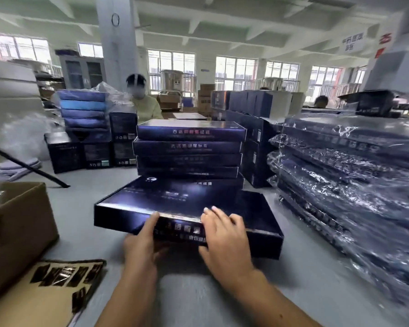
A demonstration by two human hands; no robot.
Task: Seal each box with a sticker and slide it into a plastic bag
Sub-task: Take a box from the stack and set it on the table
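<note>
Head view: left hand [141,241] grips the glossy flat box [175,197]; right hand [224,234], fingers straight, seemingly presses it.

Cool daylight from the windows [235,69] along the far wall fills the hall evenly, bright and washed out at the panes. Shadows on the grey worktop [198,291] are soft and faint. White glare breaks across the plastic-wrapped stack [340,180] at right; the near box [175,197] shows a dull sheen. Everything is slightly motion-blurred — worst at the right edge — and the wide lens bends the pillar [117,43] and ceiling beams [198,22].
</note>
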